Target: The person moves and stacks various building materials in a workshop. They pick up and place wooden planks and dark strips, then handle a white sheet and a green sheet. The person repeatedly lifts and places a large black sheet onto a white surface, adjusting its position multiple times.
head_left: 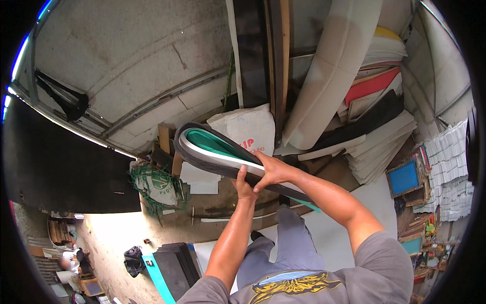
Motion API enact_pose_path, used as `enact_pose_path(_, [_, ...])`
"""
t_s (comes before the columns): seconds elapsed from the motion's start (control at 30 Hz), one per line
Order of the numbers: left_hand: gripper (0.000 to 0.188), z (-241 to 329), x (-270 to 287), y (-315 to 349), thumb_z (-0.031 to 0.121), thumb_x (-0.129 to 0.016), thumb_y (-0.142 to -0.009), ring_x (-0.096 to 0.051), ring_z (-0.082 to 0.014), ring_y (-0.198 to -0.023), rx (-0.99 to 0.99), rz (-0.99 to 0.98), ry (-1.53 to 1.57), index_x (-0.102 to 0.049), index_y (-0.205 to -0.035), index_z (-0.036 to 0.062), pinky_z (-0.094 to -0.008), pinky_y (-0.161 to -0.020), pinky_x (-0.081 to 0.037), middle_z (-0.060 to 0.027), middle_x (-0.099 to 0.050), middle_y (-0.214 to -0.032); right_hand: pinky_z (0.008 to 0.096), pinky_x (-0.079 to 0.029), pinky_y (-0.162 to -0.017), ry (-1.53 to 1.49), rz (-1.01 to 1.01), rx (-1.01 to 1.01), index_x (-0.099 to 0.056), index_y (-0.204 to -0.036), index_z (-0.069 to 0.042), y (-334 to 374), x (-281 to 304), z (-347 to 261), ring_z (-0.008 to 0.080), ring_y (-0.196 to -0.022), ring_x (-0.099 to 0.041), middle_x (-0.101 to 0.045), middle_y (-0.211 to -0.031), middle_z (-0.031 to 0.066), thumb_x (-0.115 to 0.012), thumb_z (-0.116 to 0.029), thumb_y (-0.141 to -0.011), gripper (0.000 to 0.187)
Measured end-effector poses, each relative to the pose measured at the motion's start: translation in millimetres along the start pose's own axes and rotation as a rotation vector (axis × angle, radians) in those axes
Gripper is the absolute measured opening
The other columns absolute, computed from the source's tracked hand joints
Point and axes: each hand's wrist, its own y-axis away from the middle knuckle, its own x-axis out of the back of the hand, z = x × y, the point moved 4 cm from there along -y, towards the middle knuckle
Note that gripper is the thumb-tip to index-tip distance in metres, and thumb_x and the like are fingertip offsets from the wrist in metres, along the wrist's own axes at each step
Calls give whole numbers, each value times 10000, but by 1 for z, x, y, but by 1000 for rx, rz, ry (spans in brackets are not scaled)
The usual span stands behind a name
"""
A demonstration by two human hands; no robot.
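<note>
Black, white and green foam sheets [212, 147] (bent over), both hands' grip clamped, left hand [244, 186], right hand [273, 171]; white sack [243, 129] behind

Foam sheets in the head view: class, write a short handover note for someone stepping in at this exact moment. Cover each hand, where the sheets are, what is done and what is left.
Left hand: grips the lower edge of the foam sheets from below.
Right hand: laid over their top edge, fingers wrapped round.
Sheets: a bent bundle of black, white and green layers, held up in front of the chest, far end curling up and left. More sheets are stacked at right; a dark stack and a white sheet lie on the floor.
Done: bundle lifted, held in both hands.
Left: bundle not yet set down anywhere.
</note>
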Motion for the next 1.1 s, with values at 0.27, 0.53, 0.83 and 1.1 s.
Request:
enact_pose_path(0.27, [973,-76,-9,-78,483,-879,-783,-540,-301,-1316,119,-64,-77,-380,-1518,86,-494,-1109,-468,-91,-535,-1414,404,-495,-1018,-89,23,-155,-480,-1442,-9,-47,38,107,334,-1194,-656,-659,-1300,233,-955,-303,-510,1087])
enact_pose_path(0.53, [1052,-134,-6,-273,710,-597,-937,-280,-405,-1522,281,495,126,-169,-1635,48,-563,-1225,-223,-194,-254,-1672,413,-428,-1153,-192,122,-379,-338,-1539,78,-109,116,228,367,-1325,-577,-574,-1424,294,-985,-366,-537,1273])
enact_pose_path(0.83, [617,-190,92,-407,392,-663,-999,-618,-370,-1194,109,1090,116,-513,-1386,-65,-551,-987,-532,-195,-621,-1328,448,-536,-1019,172,73,-482,-441,-1483,-62,-139,200,295,399,-1132,-695,-706,-1208,251,-960,-275,-572,1069])
enact_pose_path(1.1, [670,-160,102,-227,360,-656,-1023,-540,-302,-1316,-106,748,-27,-320,-1531,80,-486,-1073,-495,-125,-499,-1482,484,-580,-932,549,-103,-339,-410,-1502,-93,-189,205,234,396,-1072,-705,-695,-1170,240,-881,-259,-680,961])
